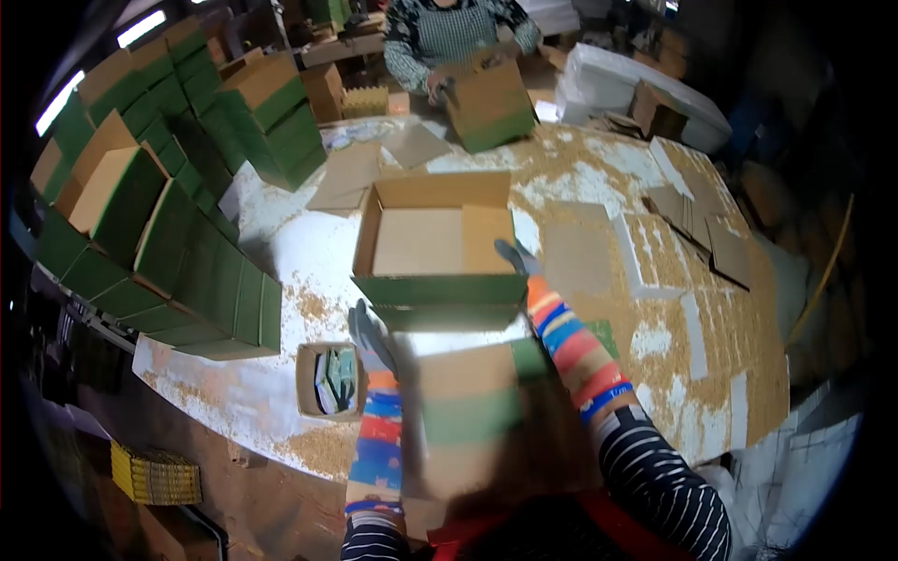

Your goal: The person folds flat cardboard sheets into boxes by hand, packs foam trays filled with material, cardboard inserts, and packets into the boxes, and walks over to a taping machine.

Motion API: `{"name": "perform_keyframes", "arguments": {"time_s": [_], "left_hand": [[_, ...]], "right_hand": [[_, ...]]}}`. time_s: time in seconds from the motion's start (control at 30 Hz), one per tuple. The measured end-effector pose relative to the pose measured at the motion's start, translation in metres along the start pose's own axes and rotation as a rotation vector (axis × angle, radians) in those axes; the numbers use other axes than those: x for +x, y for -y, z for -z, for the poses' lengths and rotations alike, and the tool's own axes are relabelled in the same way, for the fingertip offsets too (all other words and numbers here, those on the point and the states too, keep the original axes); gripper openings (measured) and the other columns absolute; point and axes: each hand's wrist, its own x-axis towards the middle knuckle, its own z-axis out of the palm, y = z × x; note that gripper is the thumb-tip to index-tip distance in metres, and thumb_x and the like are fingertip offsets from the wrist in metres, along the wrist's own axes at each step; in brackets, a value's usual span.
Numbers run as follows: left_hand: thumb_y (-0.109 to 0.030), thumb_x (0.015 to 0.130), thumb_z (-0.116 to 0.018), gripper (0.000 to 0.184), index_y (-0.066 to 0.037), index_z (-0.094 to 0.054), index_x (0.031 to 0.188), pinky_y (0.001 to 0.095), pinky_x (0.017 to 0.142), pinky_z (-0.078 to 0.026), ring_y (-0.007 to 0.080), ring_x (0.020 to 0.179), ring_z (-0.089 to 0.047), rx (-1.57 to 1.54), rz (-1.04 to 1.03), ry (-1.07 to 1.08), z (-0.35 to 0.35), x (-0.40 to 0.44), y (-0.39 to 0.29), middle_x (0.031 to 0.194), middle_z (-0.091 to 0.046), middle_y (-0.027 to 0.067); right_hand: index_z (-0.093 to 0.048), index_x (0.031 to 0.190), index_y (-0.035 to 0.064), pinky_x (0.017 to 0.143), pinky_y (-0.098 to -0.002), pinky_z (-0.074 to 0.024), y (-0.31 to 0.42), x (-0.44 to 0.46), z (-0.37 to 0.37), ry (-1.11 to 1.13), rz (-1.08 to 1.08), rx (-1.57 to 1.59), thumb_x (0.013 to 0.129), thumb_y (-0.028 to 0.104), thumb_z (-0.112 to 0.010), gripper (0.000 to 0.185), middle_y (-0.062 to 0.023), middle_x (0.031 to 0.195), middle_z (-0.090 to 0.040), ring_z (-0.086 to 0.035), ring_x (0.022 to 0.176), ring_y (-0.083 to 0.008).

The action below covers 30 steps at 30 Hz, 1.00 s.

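An open cardboard box [440,292], brown with a green band, stands on the table before me. Its flaps are up and the inside shows a bare bottom. My left hand [370,338], in a grey glove, is beside the box's near left corner, fingers stretched out. At the right wall of the box is my right hand [519,259], also gloved, with its fingers extended along the edge; whether it presses on the wall I cannot tell. Below the box lies a flat brown and green cardboard sheet [468,411], close to my body.
Stacked green and brown boxes [210,271] line the left side. A small carton [327,379] with dark and green packets sits by my left forearm. Across the table [645,341], strewn with brown crumbs, a person [454,42] holds another box [491,107]. Cardboard pieces [575,248] lie right.
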Motion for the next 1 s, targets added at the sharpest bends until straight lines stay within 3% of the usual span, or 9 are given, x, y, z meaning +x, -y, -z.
{"name": "perform_keyframes", "arguments": {"time_s": [0.1,0.13,0.2,0.23,0.43,0.6,0.8,0.9,1.0], "left_hand": [[-0.033,0.065,-0.071,0.063,0.002,-0.048,0.112,0.0407,0.092,-0.035,0.0344,0.107,-0.044,0.139,-0.238,0.412,0.033,-0.058,-0.096,0.117,-0.045,0.023],[-0.037,0.056,-0.075,0.066,-0.001,-0.052,0.107,0.0453,0.091,-0.034,0.038,0.106,-0.043,0.341,-0.468,0.778,0.029,-0.084,-0.091,0.115,-0.045,0.0244],[-0.053,0.056,-0.07,0.098,-0.01,-0.028,0.133,0.0518,0.101,-0.018,0.043,0.124,-0.023,0.561,-0.403,1.208,0.054,-0.136,-0.113,0.132,-0.028,0.0264],[-0.059,0.057,-0.065,0.102,-0.013,-0.022,0.137,0.0522,0.103,-0.011,0.0437,0.127,-0.014,0.693,-0.402,1.33,0.06,-0.16,-0.104,0.137,-0.018,0.0269],[-0.06,0.066,-0.056,0.085,-0.013,-0.032,0.133,0.0505,0.104,-0.013,0.041,0.126,-0.021,0.76,-0.5,1.384,0.062,-0.167,-0.099,0.136,-0.026,0.0238],[-0.054,0.076,-0.049,0.067,-0.014,-0.039,0.129,0.0411,0.101,-0.027,0.0361,0.119,-0.037,0.723,-0.622,1.398,0.068,-0.163,-0.103,0.128,-0.04,0.0202],[-0.027,0.075,-0.06,0.038,-0.013,-0.056,0.11,0.032,0.066,-0.05,0.0268,0.079,-0.061,0.492,-0.838,1.066,0.08,-0.094,-0.204,0.098,-0.061,0.0094],[-0.02,0.075,-0.058,0.035,-0.016,-0.057,0.11,0.0325,0.064,-0.05,0.0271,0.074,-0.061,0.476,-0.525,1.148,0.088,-0.072,-0.266,0.09,-0.063,0.0094],[-0.018,0.078,-0.058,0.032,-0.012,-0.058,0.109,0.0325,0.069,-0.049,0.0252,0.077,-0.063,0.26,-0.36,1.036,0.077,-0.054,-0.222,0.087,-0.063,0.0136]], "right_hand": [[-0.054,0.117,0.0144,0.09,-0.0365,-0.0377,0.047,-0.055,0.017,-0.355,0.134,-1.144,0.085,0.037,-0.046,0.04,-0.0134,0.113,-0.055,-0.046,0.108,-0.0299],[-0.055,0.115,0.0157,0.09,-0.0388,-0.0371,0.035,-0.071,0.03,-0.328,0.157,-1.108,0.084,0.035,-0.046,0.038,-0.0131,0.113,-0.054,-0.045,0.108,-0.032],[-0.054,0.115,0.0167,0.091,-0.0432,-0.0352,-0.02,-0.104,0.088,-0.086,0.399,-1.113,0.082,0.036,-0.048,0.039,-0.0149,0.117,-0.049,-0.043,0.106,-0.0356],[-0.051,0.117,0.0163,0.091,-0.0438,-0.0348,-0.013,-0.141,0.095,-0.172,0.227,-1.171,0.08,0.039,-0.05,0.043,-0.0166,0.119,-0.046,-0.042,0.107,-0.036],[-0.043,0.125,0.0133,0.094,-0.0458,-0.0331,-0.028,-0.287,0.161,-0.121,0.127,-1.499,0.068,0.046,-0.063,0.069,-0.0227,0.126,-0.037,-0.036,0.112,-0.0419],[-0.039,0.129,0.0125,0.1,-0.0481,-0.0247,0.01,-0.281,0.161,0.107,-0.16,-1.407,0.069,0.067,-0.051,0.082,-0.0246,0.133,-0.03,-0.025,0.123,-0.0437],[-0.049,0.119,0.01,0.1,-0.0525,-0.0199,0.146,-0.325,0.095,0.217,0.534,-1.345,0.067,0.062,-0.055,0.074,-0.0219,0.124,-0.041,-0.033,0.117,-0.0415],[-0.034,0.131,0.0133,0.1,-0.0532,-0.0197,0.18,-0.327,0.077,0.129,0.693,-1.531,0.069,0.05,-0.058,0.077,-0.018,0.122,-0.044,-0.037,0.116,-0.0328],[-0.033,0.132,0.0157,0.099,-0.0554,-0.0181,0.169,-0.31,0.066,0.132,0.705,-1.475,0.071,0.045,-0.059,0.072,-0.0177,0.126,-0.04,-0.034,0.119,-0.0347]]}}
